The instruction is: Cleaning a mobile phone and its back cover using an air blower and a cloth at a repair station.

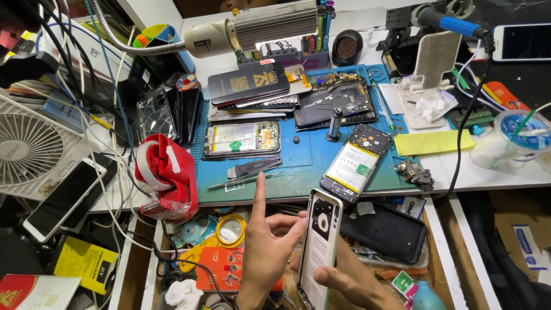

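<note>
A cluttered white counter (499,172) is carrying a blue work mat (304,158), and on the mat an opened phone (356,163) with a pale battery is lying tilted, its top leaning to the right. Left of the mat a red tape dispenser (166,175) is sitting near a white fan (28,146). Below the counter's front edge, over an open drawer of odds and ends, the person is holding a white phone (320,247) back side up, camera end pointing away toward the mat; its long axis is running almost straight from near to far, leaning slightly right at the top. The right hand (350,281) is lying under and beside the phone, its fingers (327,276) wrapping the lower edge and grasping it. The left hand (270,244) is touching the phone's left edge with curled fingers while its index finger is pointing straight up toward the mat. Tweezers (244,181) are lying just beyond that fingertip.
</note>
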